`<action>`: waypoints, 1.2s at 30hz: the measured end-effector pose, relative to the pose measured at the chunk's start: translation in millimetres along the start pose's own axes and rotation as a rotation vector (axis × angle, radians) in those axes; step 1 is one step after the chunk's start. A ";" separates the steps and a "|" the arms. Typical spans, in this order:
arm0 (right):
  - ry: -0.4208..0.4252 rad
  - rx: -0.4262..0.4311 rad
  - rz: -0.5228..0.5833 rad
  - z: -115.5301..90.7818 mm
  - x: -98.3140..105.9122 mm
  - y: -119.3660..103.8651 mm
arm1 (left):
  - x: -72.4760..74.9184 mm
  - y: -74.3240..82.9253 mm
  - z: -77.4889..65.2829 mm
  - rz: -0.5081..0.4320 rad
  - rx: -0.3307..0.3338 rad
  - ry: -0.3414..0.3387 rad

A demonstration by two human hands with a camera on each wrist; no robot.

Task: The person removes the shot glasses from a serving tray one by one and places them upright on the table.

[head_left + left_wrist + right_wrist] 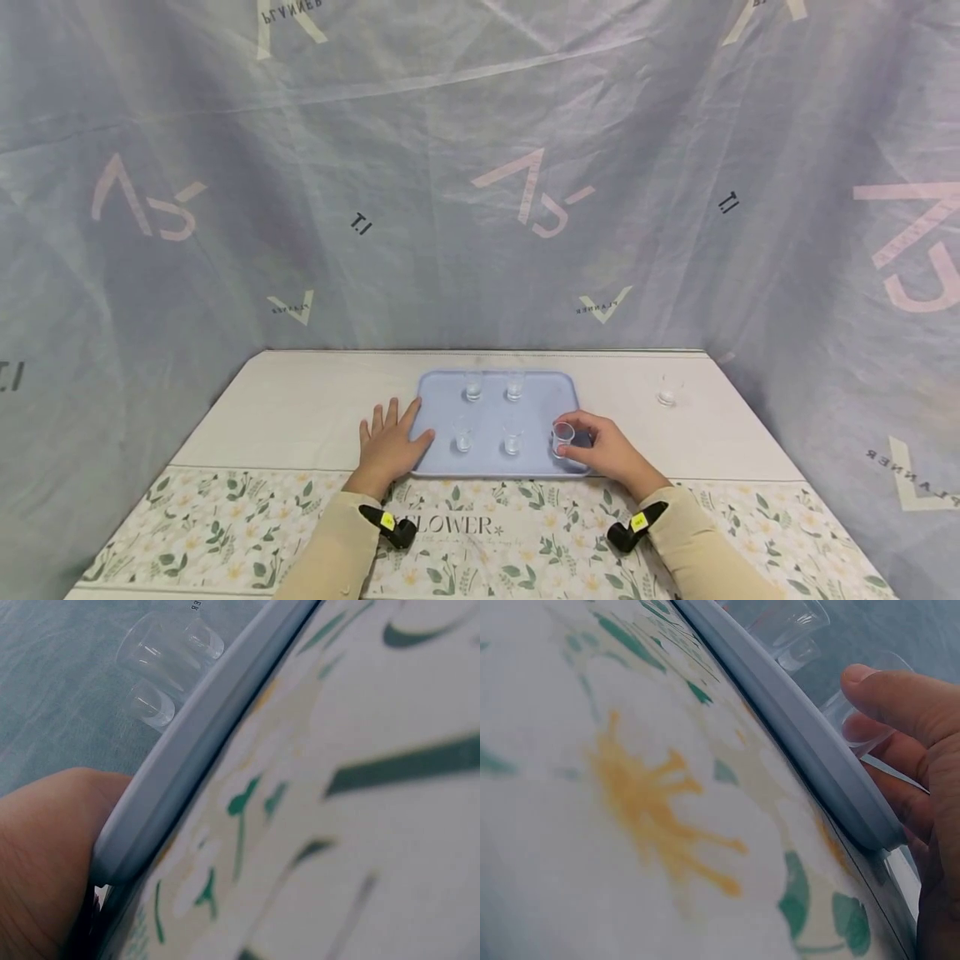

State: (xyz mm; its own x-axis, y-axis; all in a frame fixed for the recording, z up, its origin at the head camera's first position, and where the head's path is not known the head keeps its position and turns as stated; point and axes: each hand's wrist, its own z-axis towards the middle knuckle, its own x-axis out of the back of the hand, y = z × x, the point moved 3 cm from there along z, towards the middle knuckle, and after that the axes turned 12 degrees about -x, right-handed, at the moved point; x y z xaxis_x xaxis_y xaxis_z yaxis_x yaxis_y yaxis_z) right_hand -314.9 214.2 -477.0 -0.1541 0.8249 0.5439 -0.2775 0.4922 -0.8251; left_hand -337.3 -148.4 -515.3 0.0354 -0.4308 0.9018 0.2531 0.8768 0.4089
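Observation:
A light blue tray (495, 463) lies on the table with small clear shot glasses on it. At its front right corner, my right hand (611, 450) grips one shot glass (562, 439) between thumb and fingers. The right wrist view shows the thumb (889, 690) against the side of this glass, just inside the tray rim. My left hand (390, 446) spreads its fingers at the tray's left edge, the thumb reaching over the rim. Two glasses stand in the front row, a left one (462, 440) and a middle one (512, 442).
Toward the tray's back stand two more glasses, one at left (473, 387) and one near the middle (513, 387). Another clear glass (667, 392) stands on the white table right of the tray. A floral cloth (480, 542) covers the front strip; a grey curtain (450, 167) hangs behind.

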 end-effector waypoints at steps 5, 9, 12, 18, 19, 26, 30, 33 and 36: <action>-0.008 -0.013 -0.003 1.0 -0.8 0.2 | -0.7 -1.5 -1.5 -0.013 -0.002 0.007; -0.023 -0.012 0.010 0.1 -0.9 -0.7 | -1.7 -2.5 -3.8 -0.017 -0.009 0.009; 0.001 -0.022 0.015 3.0 -2.3 9.4 | -0.8 -0.4 -6.0 -0.024 -0.011 0.008; 0.128 -0.033 0.014 17.3 4.4 42.9 | -4.2 -1.6 -4.4 -0.025 -0.008 0.006; 0.154 -0.040 0.018 19.0 7.7 44.1 | -5.2 -2.7 -3.4 -0.025 -0.008 0.007; 0.350 -0.105 0.117 32.6 34.4 61.9 | -12.4 -9.1 2.5 -0.018 -0.008 0.007; 0.452 -0.129 0.140 41.0 44.8 69.0 | -11.1 -8.0 2.0 -0.018 -0.007 0.014; 0.513 -0.161 0.126 45.8 48.9 71.1 | -8.0 -5.3 0.4 -0.016 0.000 0.003; 0.540 -0.188 0.112 49.9 51.1 72.0 | -2.8 -2.2 -1.5 -0.031 -0.004 0.015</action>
State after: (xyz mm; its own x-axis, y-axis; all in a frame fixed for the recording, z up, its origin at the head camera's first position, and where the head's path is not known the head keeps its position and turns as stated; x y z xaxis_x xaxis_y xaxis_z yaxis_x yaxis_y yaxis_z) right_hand -390.1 277.9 -500.9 0.3463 0.8756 0.3369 -0.1070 0.3936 -0.9130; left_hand -336.5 -149.4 -518.9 0.0423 -0.4606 0.8866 0.2579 0.8623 0.4357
